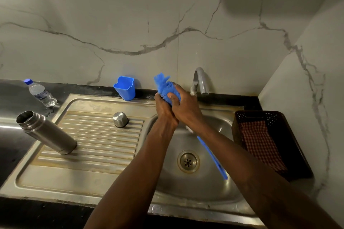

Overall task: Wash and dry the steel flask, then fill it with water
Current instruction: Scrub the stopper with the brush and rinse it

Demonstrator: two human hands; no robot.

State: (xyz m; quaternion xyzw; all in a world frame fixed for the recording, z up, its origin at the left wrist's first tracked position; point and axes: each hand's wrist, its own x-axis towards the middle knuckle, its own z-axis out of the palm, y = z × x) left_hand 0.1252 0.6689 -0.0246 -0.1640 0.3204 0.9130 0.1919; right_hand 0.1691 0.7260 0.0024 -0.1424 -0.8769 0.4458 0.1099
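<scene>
The steel flask (47,132) stands open and uncapped on the ribbed drainboard (96,147) at the left. Its steel cap (120,119) rests upside down further right on the same board. Over the sink bowl (208,188), my left hand (164,109) and my right hand (183,105) are both closed around the bristle head of a blue bottle brush (164,85). The brush's blue handle (212,156) slants down toward the bowl's right side. The grey tap (200,80) curves just right of my hands; I see no water running.
A blue plastic holder (125,87) stands at the back of the sink. A plastic water bottle (40,93) stands on the dark counter at far left. A dark basket (270,143) with a red checked cloth (260,143) sits to the right. The drain (188,161) is open.
</scene>
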